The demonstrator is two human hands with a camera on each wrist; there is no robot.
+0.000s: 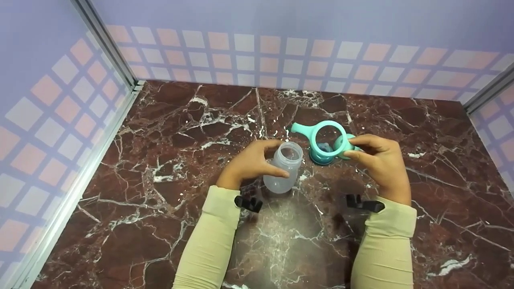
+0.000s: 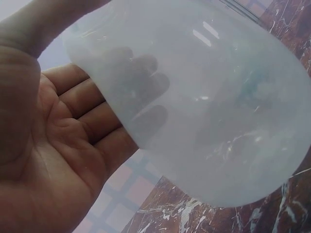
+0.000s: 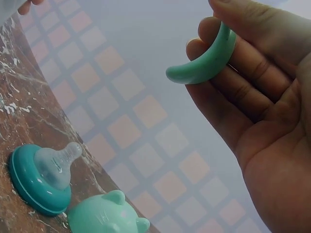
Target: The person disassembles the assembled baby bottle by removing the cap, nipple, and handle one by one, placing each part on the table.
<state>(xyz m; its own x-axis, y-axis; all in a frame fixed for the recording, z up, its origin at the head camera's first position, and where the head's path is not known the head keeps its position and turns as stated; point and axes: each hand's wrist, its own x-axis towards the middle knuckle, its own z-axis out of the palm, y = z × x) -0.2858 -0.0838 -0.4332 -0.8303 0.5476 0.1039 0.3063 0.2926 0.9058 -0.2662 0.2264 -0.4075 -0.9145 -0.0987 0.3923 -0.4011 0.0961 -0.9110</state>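
Observation:
My left hand [image 1: 251, 162] grips a translucent baby bottle [image 1: 281, 182], thumb across the near side and fingers behind it. The bottle is uncapped and leans slightly, mouth up. Through its wall the fingertips [image 2: 158, 85] show blurred in the left wrist view. Between thumb and fingers, my right hand [image 1: 383, 160] pinches a mint-green bottle handle ring [image 1: 312, 134] by one of its grips, held up. Under the ring, a teal collar [image 3: 51, 199] with a clear nipple [image 3: 53, 167] sits on the table beside a mint-green eared cap [image 3: 104, 213].
The dark red marbled table [image 1: 152, 224] has white veins and small white specks. Lilac panels with pink and white squares [image 1: 245, 44] stand behind and at both sides, joined by metal posts [image 1: 108, 44]. Black mounts [image 1: 249, 204] sit at both wrists.

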